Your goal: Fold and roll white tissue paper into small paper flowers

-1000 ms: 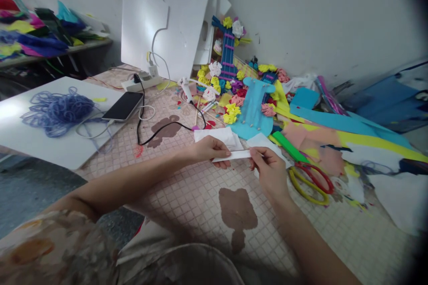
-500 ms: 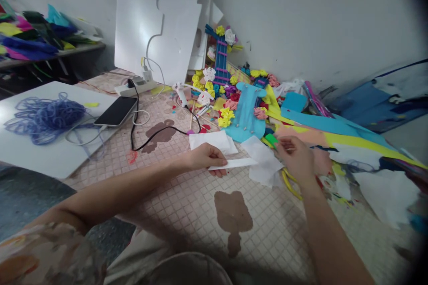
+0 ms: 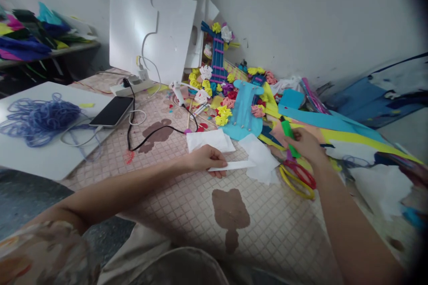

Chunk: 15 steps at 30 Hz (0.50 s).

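Observation:
My left hand (image 3: 210, 159) is closed on one end of a narrow white paper strip (image 3: 239, 164), just above the table. The strip's far end reaches a crumpled white sheet (image 3: 259, 156). To the right, my right hand (image 3: 306, 142) has its fingers closed on a slim bright green thing (image 3: 286, 129) with a dark tip; its kind is unclear. Below that hand lie scissors (image 3: 296, 181) with red and yellow handles, their blades hidden. A folded white paper (image 3: 210, 140) rests behind my left hand.
A blue cut-out (image 3: 245, 111) and several crumpled-paper flowers (image 3: 222, 116) crowd the back. A glue gun (image 3: 179, 92) stands near them with its black cord (image 3: 157, 132) across the table. On a white board (image 3: 43, 156) are a phone (image 3: 111, 111) and tangled blue yarn (image 3: 43, 116).
My right hand has moved slightly right and raised the green thing, showing more of it. The red scissor handle has come into view. My left hand keeps hold of the strip.

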Tool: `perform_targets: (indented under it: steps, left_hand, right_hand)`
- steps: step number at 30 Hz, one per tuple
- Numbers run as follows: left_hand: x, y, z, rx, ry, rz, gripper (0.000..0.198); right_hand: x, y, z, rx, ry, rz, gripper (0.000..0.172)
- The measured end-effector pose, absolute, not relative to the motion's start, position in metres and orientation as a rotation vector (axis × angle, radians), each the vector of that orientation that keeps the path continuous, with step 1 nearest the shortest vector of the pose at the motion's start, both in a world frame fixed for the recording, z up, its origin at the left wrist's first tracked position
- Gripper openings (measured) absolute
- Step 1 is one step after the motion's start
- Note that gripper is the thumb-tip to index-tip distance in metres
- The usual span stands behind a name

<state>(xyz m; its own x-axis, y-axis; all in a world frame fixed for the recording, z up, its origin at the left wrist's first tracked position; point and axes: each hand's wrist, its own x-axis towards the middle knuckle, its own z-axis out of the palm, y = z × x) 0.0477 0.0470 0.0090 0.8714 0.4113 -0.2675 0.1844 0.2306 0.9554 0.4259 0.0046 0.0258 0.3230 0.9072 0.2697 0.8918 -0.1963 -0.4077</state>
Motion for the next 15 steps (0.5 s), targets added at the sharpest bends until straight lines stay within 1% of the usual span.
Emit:
perform_targets:
  steps: [5, 8, 12, 15]
  left_hand:
    - [0.064, 0.04, 0.015, 1.315, 0.478, 0.144, 0.053]
    - [0.074, 0.038, 0.016, 1.318, 0.442, 0.159, 0.053]
    - [0.088, 0.04, 0.02, 1.309, 0.447, 0.187, 0.048]
    - [0.111, 0.043, 0.027, 1.276, 0.442, 0.241, 0.035]
  right_hand:
    - [0.43, -0.009, 0.052, -1.98, -1.45, 0.039, 0.041]
    - [0.422, -0.032, 0.06, -2.001, -1.514, 0.11, 0.041]
    - [0.416, -0.068, 0.048, -2.113, -1.741, 0.179, 0.035]
    - [0.416, -0.086, 0.029, -2.23, -1.869, 0.223, 0.038]
